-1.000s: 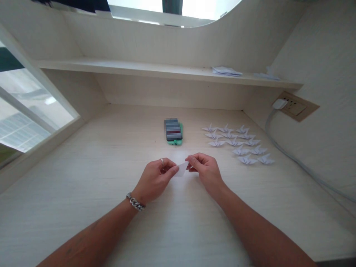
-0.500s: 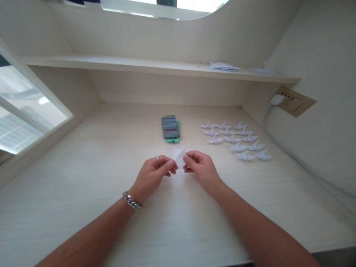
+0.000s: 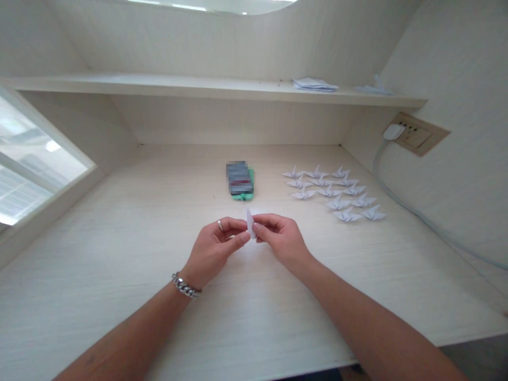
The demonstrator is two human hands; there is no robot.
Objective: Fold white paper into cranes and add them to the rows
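While you hold the small white paper point(image 3: 250, 224) just above the middle of the tabletop point(image 3: 119, 238), nearer you than its back edge, the step in hand looks like folding or pressing a crease. Your right hand point(image 3: 282, 237) has it nipped between the thumb and the bent fingers, closed to the paper's thickness. Your left hand point(image 3: 213, 247) meets the other side with the tips of forefinger and thumb, a loop of space left behind them; whether those tips pinch the sheet or merely steady it, you cannot tell. The next move probably calls for a light, firm right pinch, with your left fingertips bringing the edges together evenly so the fold doesn't slip.

The paper stands almost edge-on, so its folds and layers are lost, and your right fingers behind it are mostly covered by the thumb. The paper birds point(image 3: 329, 193) sit in rows toward the tabletop's right edge, too small to check crease by crease. Near the middle of the back edge, the green-edged object point(image 3: 241, 181) is blocked out by pixels. On the shelf point(image 3: 190, 87), the papers toward its right end are flattened by the angle, and the tabletop's near-left corner is cut off
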